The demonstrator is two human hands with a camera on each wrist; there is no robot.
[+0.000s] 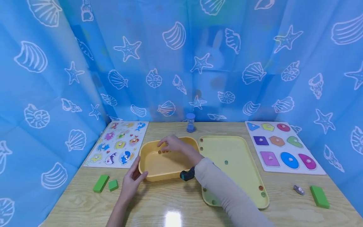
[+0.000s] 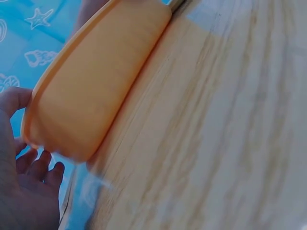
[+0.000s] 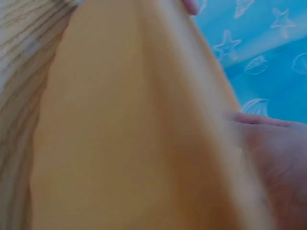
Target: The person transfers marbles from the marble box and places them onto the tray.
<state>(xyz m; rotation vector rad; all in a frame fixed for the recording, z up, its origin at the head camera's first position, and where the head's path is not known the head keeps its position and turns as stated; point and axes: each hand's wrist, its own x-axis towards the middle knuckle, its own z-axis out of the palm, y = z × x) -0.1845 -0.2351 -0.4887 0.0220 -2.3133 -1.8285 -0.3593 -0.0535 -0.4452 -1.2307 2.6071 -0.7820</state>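
An orange rectangular basin (image 1: 167,175) stands on the wooden table. My left hand (image 1: 131,179) grips its near left corner, with the thumb at the front; the left wrist view shows that hand's fingers (image 2: 55,175) curled at the basin's end. My right hand (image 1: 173,143) is over the basin's far side, fingers bent slightly downward above a row of small brown beads (image 1: 159,152). Nothing shows between those fingers. In the right wrist view the basin's wall hides the right fingertips. A yellow tray (image 1: 238,151) lies to the right, partly under my right forearm.
Brown and green beads, one a green bead (image 1: 226,162), are on the yellow tray. A sea-animal puzzle board (image 1: 95,159) lies left, a shape puzzle board (image 1: 273,162) right. Green blocks (image 1: 101,183) and a small grey figure (image 1: 299,189) sit nearer. A blue hourglass (image 1: 190,123) stands behind.
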